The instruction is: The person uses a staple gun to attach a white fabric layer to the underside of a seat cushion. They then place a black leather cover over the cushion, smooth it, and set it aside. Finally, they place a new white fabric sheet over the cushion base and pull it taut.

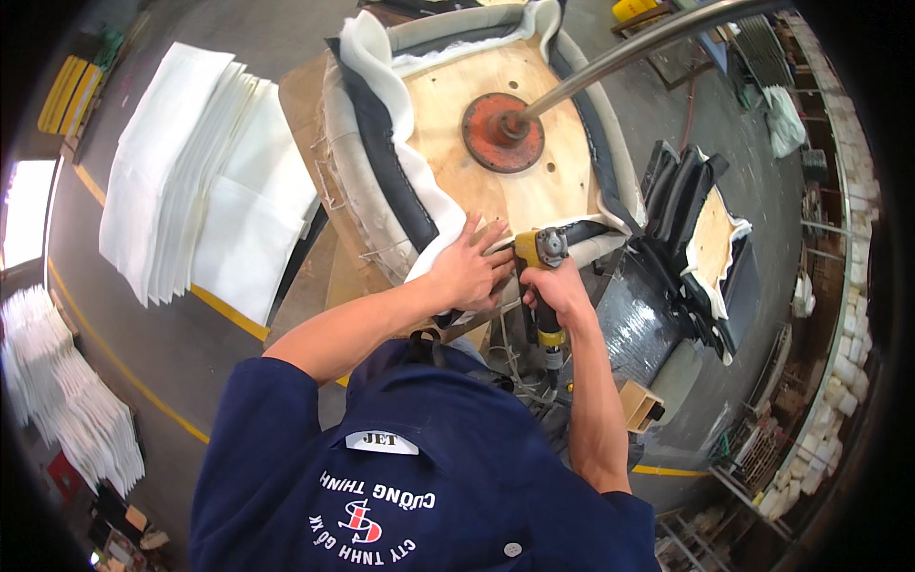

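Note:
A seat panel lies underside up, its bare plywood (453, 105) ringed by white padding (419, 176) and dark cover material (386, 181). A red round press plate (503, 133) on a metal rod (629, 52) rests on the plywood. My left hand (467, 272) lies on the near edge, fingers spread over the folded padding and cover. Gripped in my right hand (562, 289) is a yellow and black air staple gun (537, 250), its nose at the same edge just right of my left fingers. A hose fitting (553, 357) hangs below its handle.
Stacked white sheets (181, 172) stand at the left, with another white stack (71, 391) farther down. Black upholstered pieces (701, 219) are piled at the right. A small wooden box (639, 405) sits near my right forearm. Racks with white rolls (839, 381) line the right side.

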A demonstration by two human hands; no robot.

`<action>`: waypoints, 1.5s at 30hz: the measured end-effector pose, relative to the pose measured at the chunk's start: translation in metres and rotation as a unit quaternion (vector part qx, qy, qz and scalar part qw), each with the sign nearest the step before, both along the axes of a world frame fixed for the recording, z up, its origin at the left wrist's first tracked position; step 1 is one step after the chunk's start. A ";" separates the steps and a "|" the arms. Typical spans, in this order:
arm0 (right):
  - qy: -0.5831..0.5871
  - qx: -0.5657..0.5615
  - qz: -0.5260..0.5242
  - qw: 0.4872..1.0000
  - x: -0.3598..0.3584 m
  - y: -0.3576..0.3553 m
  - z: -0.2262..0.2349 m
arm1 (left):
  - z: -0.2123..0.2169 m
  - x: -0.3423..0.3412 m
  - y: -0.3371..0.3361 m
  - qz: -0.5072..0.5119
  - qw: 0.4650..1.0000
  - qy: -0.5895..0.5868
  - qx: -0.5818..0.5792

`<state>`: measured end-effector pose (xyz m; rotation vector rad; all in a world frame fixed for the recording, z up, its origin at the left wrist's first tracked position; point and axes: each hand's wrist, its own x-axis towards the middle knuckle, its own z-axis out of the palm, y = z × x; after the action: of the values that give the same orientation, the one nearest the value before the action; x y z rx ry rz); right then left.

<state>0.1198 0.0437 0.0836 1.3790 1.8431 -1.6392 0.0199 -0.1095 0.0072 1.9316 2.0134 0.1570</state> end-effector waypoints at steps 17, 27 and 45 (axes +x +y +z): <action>0.073 0.044 -0.169 0.982 0.303 -0.073 -0.087 | 0.022 -0.082 -0.028 -0.110 0.990 -0.090 0.024; -0.032 0.128 -0.566 0.814 0.476 -0.030 -0.299 | 0.039 -0.086 -0.056 0.169 0.979 0.074 -0.086; -0.316 0.337 -0.448 0.765 0.493 0.193 -0.417 | -0.019 0.029 -0.023 0.600 0.778 0.161 -0.088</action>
<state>0.6132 0.2366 -0.3335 2.9841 1.4075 -0.4672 0.0490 -0.1321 -0.0120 0.2978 3.0327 -0.0775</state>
